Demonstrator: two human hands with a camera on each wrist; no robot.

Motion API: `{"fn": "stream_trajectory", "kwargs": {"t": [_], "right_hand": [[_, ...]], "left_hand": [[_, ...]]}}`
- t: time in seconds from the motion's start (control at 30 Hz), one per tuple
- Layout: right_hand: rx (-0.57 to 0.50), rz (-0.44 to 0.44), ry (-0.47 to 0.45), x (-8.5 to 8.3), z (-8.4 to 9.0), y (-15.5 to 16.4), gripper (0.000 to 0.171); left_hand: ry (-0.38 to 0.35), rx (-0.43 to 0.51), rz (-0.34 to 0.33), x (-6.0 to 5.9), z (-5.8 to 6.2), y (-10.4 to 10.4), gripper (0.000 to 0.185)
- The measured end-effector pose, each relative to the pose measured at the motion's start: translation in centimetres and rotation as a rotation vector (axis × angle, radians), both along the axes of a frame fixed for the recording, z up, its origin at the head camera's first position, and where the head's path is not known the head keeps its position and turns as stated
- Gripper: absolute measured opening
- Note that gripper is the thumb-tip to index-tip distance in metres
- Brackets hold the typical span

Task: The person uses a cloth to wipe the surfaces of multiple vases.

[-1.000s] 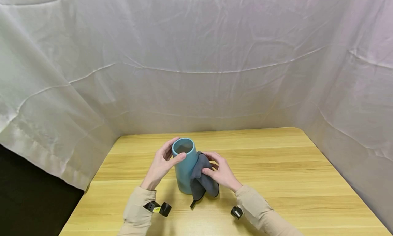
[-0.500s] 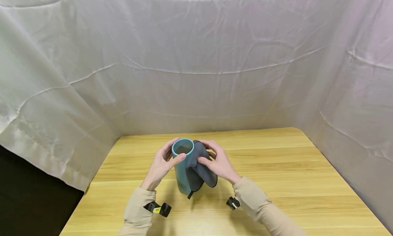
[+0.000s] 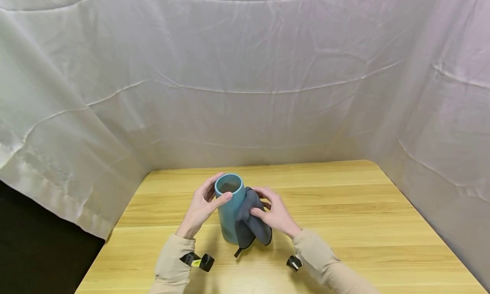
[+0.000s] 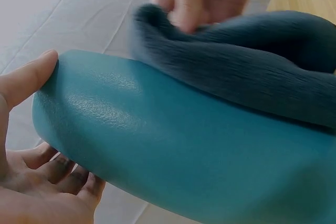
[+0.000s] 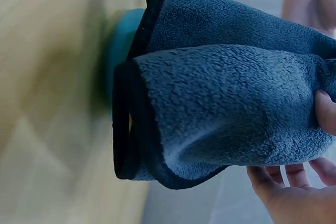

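- The teal vase (image 3: 230,209) is standing upright near the middle of the bench (image 3: 344,209), its open mouth facing up; it looks rigid and smooth-glazed, so probably slippery, weighty enough to stand firm, and breakable if it is tipped.
- The best hold is looking like the upper wall just under the rim, where a thumb and fingers can oppose each other.
- The grey cloth (image 3: 250,221) is lying against the vase's right side, soft and fleecy with a dark bound edge, bunching and draping freely; it should handle as light and limp, easy to take anywhere by a fold.
- The left hand (image 3: 199,209) is steadying the vase near its rim: its grip is partly closed, thumb on the near wall and fingers curling round the far side.
- The right hand (image 3: 273,213) is pressing the cloth against the vase, its grip pinching a bunched fold between thumb and fingers (image 5: 286,179).
- A white sheet (image 3: 245,72) is hanging behind and beside the bench.
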State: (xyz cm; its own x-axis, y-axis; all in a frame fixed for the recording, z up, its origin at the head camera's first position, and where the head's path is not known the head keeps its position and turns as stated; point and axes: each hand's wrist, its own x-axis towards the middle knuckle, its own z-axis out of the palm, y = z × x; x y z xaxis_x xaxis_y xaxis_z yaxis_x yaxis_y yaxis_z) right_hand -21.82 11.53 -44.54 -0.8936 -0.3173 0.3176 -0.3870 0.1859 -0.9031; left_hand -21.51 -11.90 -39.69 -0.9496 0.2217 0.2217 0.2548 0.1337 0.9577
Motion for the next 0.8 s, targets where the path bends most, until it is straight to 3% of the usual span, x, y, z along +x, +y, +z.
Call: {"fn": "stream_trajectory", "kwargs": {"t": [0.13, 0.3, 0.63, 0.8], "right_hand": [[0.012, 0.0, -0.017, -0.1, -1.3, 0.3, 0.052], [0.012, -0.013, -0.011, 0.1, -1.3, 0.2, 0.051], [-0.031, -0.022, 0.1, -0.2, 2.2, -0.3, 0.051], [-0.033, -0.004, 0.094, -0.1, 3.2, -0.3, 0.052]], "left_hand": [[-0.008, 0.001, 0.005, -0.1, 0.0, 0.1, 0.066], [0.001, -0.002, 0.003, -0.1, -0.1, 0.1, 0.063], [0.015, 0.004, 0.0, -0.1, -0.1, 0.2, 0.065], [0.008, 0.015, -0.006, -0.2, -0.2, 0.1, 0.065]]}}
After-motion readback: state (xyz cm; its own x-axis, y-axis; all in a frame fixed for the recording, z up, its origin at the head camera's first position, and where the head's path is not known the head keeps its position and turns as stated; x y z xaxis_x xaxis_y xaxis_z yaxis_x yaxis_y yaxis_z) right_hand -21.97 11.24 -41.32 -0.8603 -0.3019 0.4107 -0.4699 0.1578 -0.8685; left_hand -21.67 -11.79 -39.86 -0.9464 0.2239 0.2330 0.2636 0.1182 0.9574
